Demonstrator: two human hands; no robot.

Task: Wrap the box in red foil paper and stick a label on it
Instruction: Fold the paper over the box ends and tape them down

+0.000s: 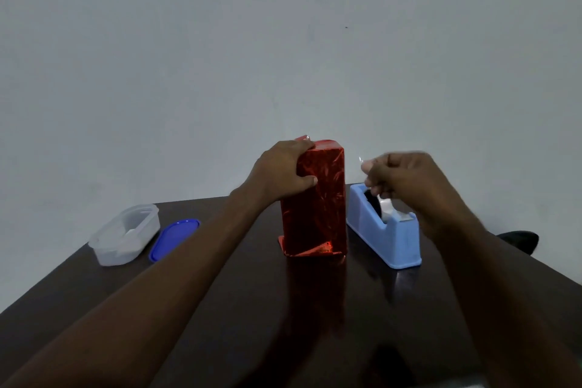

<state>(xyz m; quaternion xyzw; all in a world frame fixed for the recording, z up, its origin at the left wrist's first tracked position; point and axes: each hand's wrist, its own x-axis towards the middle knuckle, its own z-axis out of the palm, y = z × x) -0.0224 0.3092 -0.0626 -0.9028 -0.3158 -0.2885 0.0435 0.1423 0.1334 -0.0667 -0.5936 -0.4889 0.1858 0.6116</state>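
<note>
Red foil paper point(315, 195) already covers the box point(321, 167), which is stood on end on the dark wooden table point(283, 309), between a clear plastic container point(124, 235) with its blue lid point(174, 239) to the left and a pale blue tape dispenser point(382, 233) just beside it on the right. The upper left edge of the box is gripped by the left hand point(280, 173), with the thumb laid across the near face and the fingers curled over the top, where a loose flap of foil sticks up. The right hand point(396, 176) is held above the dispenser with its fingers curled; something small and clear, probably a strip of tape, appears to be pinched at the fingertips point(367, 167), though motion blur prevents certainty. At the base, foil flaps are splayed out and not yet folded flat. The foil is judged thin, slick and easily creased or torn, while the box beneath seems stiff and light, so it is best held by its edges with firm, flat pressure. No label can be seen on it.
</note>
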